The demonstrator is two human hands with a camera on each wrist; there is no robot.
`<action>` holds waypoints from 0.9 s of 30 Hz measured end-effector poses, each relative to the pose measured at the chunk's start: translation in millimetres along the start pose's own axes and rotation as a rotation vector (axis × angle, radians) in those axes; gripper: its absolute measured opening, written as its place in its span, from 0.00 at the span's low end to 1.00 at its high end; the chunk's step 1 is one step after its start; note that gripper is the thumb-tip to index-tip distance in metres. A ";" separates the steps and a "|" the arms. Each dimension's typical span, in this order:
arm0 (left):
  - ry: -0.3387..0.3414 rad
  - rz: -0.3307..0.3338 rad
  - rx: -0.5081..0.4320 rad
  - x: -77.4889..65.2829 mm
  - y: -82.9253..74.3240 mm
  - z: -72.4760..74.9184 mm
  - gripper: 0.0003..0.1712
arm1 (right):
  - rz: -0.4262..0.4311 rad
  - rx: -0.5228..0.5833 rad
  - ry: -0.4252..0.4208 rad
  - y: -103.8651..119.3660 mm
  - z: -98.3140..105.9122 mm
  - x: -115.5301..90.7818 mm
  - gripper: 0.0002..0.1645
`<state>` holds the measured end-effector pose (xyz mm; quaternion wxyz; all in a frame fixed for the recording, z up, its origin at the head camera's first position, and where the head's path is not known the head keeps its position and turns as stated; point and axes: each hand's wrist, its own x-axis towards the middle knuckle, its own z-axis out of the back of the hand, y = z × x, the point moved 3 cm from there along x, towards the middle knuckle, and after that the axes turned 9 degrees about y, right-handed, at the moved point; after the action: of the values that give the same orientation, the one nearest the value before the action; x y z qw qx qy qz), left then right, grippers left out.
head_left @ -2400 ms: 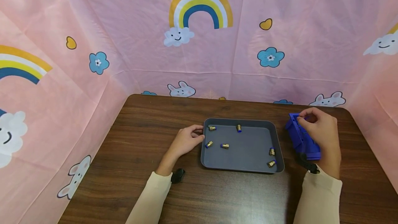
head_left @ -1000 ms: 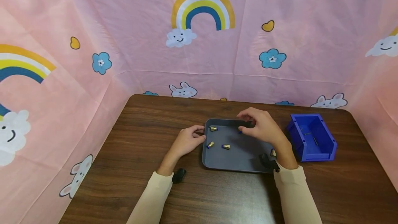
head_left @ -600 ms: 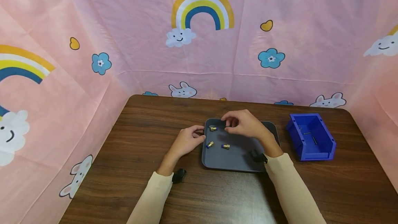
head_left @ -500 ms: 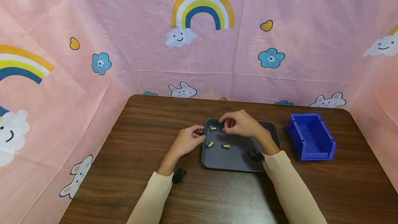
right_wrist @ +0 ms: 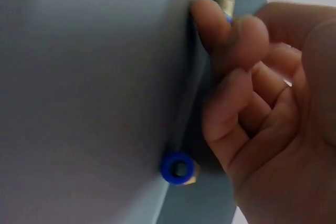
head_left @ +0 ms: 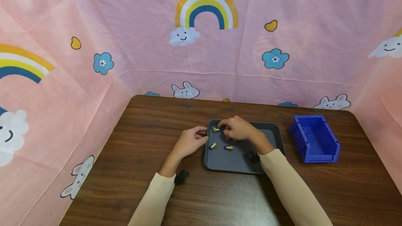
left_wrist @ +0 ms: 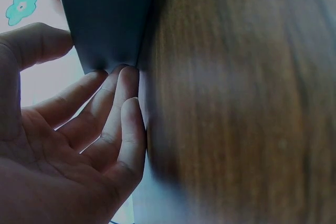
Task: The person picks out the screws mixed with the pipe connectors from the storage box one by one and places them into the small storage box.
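My left hand (head_left: 188, 142) touches the left wall of a shallow grey tray (head_left: 232, 172). In the left wrist view its fairly straight fingers (left_wrist: 126, 124) lie against the tray's outside, the thumb at the rim. Over the tray's back left, my right hand (head_left: 238, 128) extends its index finger beside a brass push-in fitting with a blue collar (head_left: 216, 129); its other fingers are loosely curled. Nothing shows in its grasp. Two more fittings lie nearer, one at left (head_left: 213, 146), one further right (head_left: 228, 148). Another blue-collared fitting (right_wrist: 178, 169) shows below the hand in the right wrist view.
A blue plastic bin (head_left: 321, 159) stands right of the tray, with a few thin screw-like pieces (head_left: 318, 142) inside. Both stand on a dark wooden table (head_left: 150, 121). Pink printed cloth (head_left: 141, 27) hangs behind it and at the sides.
My right hand has gone from above the bin leftward across the tray, then lower to the back left fitting, its index finger now extended. My left hand stays at the tray's left wall.
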<state>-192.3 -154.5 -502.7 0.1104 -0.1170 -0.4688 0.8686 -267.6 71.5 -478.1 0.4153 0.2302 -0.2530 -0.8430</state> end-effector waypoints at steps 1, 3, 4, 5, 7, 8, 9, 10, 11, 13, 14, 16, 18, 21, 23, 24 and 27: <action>0.001 -0.001 0.000 0.1 -0.2 0.1 0.22 | -0.003 -0.008 -0.006 -0.1 -0.8 0.7 0.21; 0.001 -0.004 0.001 0.1 -0.8 0.2 0.22 | -0.011 -0.025 -0.020 -0.2 -1.7 1.9 0.20; 0.001 -0.006 0.002 0.2 -1.1 0.4 0.22 | -0.012 -0.031 -0.026 -0.1 -2.1 2.5 0.19; 0.001 -0.006 0.003 0.1 -1.3 0.5 0.22 | -0.012 -0.036 -0.032 0.2 -2.3 2.9 0.19; -0.001 -0.006 0.007 0.1 -1.6 0.6 0.22 | -0.012 -0.044 -0.041 0.5 -2.8 4.2 0.18; -0.001 -0.005 0.007 0.1 -1.7 0.7 0.22 | -0.011 -0.046 -0.045 0.7 -3.1 4.9 0.17; -0.001 -0.005 0.008 0.1 -1.8 0.7 0.22 | -0.009 -0.048 -0.050 0.9 -3.4 5.5 0.16; -0.002 -0.004 0.009 0.0 -1.8 0.7 0.22 | -0.008 -0.051 -0.054 1.1 -3.7 6.2 0.15; -0.003 -0.002 0.010 0.0 -1.8 0.6 0.22 | -0.009 -0.052 -0.057 1.3 -4.0 7.0 0.14; -0.003 0.000 0.010 -0.2 -1.7 0.4 0.22 | -0.011 -0.057 -0.061 1.4 -5.0 8.7 0.12; -0.003 0.000 0.009 -0.2 -1.6 0.3 0.22 | -0.013 -0.056 -0.061 1.5 -5.4 9.3 0.11; -0.003 0.001 0.008 -0.3 -1.4 0.1 0.21 | -0.018 -0.054 -0.057 1.7 -6.1 10.7 0.09; -0.002 0.001 0.004 -0.2 -1.3 0.0 0.21 | -0.022 -0.053 -0.051 2.2 -6.5 11.9 0.08; -0.001 0.001 0.000 -0.2 -1.0 0.2 0.21 | -0.028 -0.051 -0.034 3.0 -6.5 13.6 0.07; 0.000 0.003 0.002 -0.2 -0.9 0.3 0.21 | -0.030 -0.051 -0.024 3.5 -6.7 14.9 0.07; 0.001 0.004 0.002 -0.2 -1.0 0.4 0.21 | -0.033 -0.049 -0.019 3.5 -6.9 15.6 0.06; 0.002 0.004 0.005 -0.1 -1.1 0.5 0.22 | -0.035 -0.045 -0.015 3.3 -7.4 17.6 0.05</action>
<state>-192.3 -154.4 -501.4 0.1094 -0.1182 -0.4661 0.8699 -270.9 53.6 -484.9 0.4034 0.2188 -0.2331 -0.8573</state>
